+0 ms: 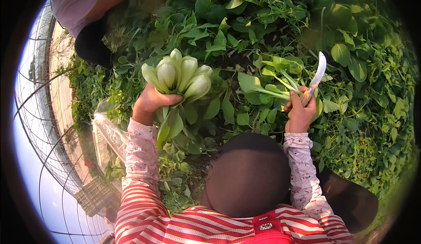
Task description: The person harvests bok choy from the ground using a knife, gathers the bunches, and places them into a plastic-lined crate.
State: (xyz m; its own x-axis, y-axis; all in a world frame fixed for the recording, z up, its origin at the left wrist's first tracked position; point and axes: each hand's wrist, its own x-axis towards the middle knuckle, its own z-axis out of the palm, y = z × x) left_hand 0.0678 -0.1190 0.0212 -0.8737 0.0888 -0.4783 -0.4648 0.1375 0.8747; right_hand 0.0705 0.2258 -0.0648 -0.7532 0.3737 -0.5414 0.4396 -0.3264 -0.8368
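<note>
My left hand (154,102) grips a bunch of leafy greens with thick pale-green stalks, likely bok choy (179,74); the stalk ends point up and away from me, and the leaves hang below the thumb. In my right hand (301,111) is a small curved knife (318,71), its wooden handle under the fingers and its blade pointing up and away. The same hand also holds several loose leaves with stems (283,81), which stick out to the left. The two hands are well apart above the plants.
Dense green plants (240,24) cover the ground. Another person (80,10) is at the upper left, an arm reaching over the plants. A clear plastic bag (110,132) lies beside my left forearm. A plastic crate (93,194) stands at the lower left, near a wire mesh and frame (42,158).
</note>
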